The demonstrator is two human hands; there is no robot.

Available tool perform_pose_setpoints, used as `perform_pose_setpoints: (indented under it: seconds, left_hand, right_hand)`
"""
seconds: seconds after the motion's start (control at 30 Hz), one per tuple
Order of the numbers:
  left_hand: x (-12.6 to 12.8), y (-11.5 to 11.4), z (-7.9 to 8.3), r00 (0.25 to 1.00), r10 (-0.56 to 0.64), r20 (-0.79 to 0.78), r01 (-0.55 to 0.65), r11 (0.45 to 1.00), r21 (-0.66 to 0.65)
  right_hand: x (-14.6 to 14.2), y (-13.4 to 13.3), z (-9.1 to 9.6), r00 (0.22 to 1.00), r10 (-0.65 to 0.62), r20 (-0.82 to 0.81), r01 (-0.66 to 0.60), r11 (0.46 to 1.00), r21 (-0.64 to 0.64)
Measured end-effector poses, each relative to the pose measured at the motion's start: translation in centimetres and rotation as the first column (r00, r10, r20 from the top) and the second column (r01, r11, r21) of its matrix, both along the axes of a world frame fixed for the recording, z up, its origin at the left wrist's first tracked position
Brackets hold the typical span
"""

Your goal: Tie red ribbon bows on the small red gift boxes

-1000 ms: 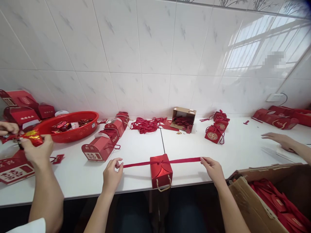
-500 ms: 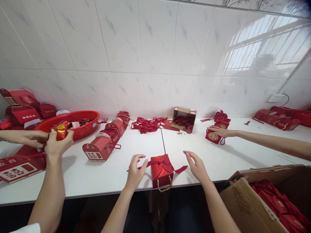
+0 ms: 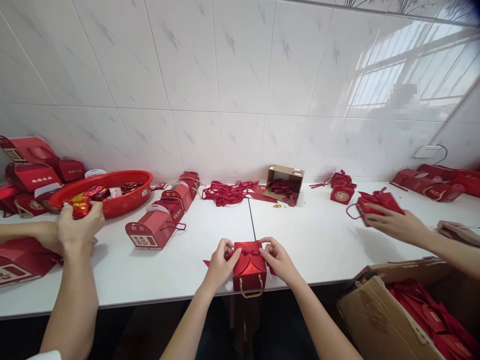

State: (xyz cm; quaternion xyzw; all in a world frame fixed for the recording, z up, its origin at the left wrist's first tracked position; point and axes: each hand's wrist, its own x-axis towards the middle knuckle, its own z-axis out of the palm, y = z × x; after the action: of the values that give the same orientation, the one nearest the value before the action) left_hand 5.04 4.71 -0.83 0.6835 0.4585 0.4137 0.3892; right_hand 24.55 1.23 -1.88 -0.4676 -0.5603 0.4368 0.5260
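Note:
A shiny red gift box stands at the table's front edge, its beige rope handle hanging over the front. A dark red ribbon is tied in a bow across its top. On the left side of the bow, my left hand pinches the ribbon between thumb and fingers, and a ribbon tail sticks out behind it. My right hand pinches the ribbon on the right side, close against the box's top edge. The exact grip is partly hidden by the fingers.
At left, a co-worker's hand holds shiny wrapped packets by a red basin. Red boxes stand in a row. Behind lie loose ribbons and a small carton. At right, another person's hand holds a red box above a big carton.
Both my hands have moved inward from beside the box and closed on the ribbon. The co-worker on the right has lifted a red box and moved it right.

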Motion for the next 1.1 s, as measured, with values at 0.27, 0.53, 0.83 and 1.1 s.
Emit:
perform_pose_setpoints:
  seconds: [0.27,0.53,0.83,1.1]
  left_hand:
    - [-0.7,-0.2,1.1,0.995,0.053,-0.083,-0.045,0.995,0.091]
    - [-4.2,1.6,3.0,0.89,-0.368,-0.267,0.275,0.904,-0.328]
    - [-1.9,-1.0,5.4,0.843,-0.53,0.089,0.506,0.727,-0.464]
    - [0.9,-3.2,3.8,0.955,-0.203,-0.217,0.208,0.978,-0.002]
  right_hand:
    - [1.3,-0.6,0.6,0.996,0.01,0.093,-0.013,0.999,0.032]
    - [2.6,-2.4,2.3,0.797,-0.143,0.587,-0.006,0.97,0.245]
    - [-0.5,-1.8,1.7,0.837,-0.451,0.31,0.296,0.85,0.436]
    - [-2.2,-2.2,3.0,0.96,-0.177,0.217,0.149,0.979,0.138]
